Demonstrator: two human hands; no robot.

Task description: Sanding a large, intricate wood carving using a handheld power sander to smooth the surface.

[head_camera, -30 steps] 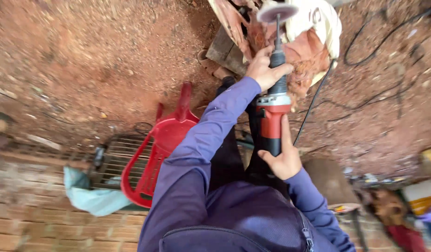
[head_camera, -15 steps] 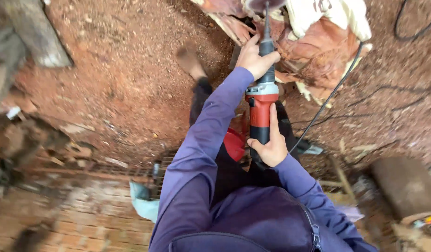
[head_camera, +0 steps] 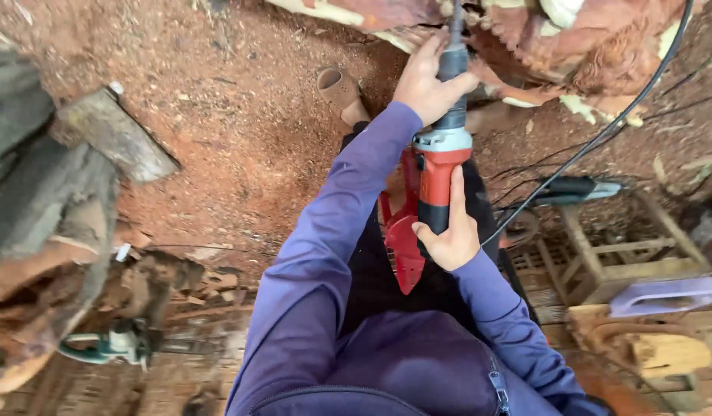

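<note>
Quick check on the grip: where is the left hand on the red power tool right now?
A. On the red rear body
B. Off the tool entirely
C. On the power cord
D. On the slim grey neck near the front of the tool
D. The left hand wraps the grey neck of the red power tool, while the right hand grips the red rear body by the black cord.

Ground is bare reddish earth strewn with wood chips and sawdust. Weathered grey logs lie at left. A wooden slatted stool stands at right, a red plastic chair near centre. Black cables trail across the soil. Even daylight; no hard shadows.
</note>
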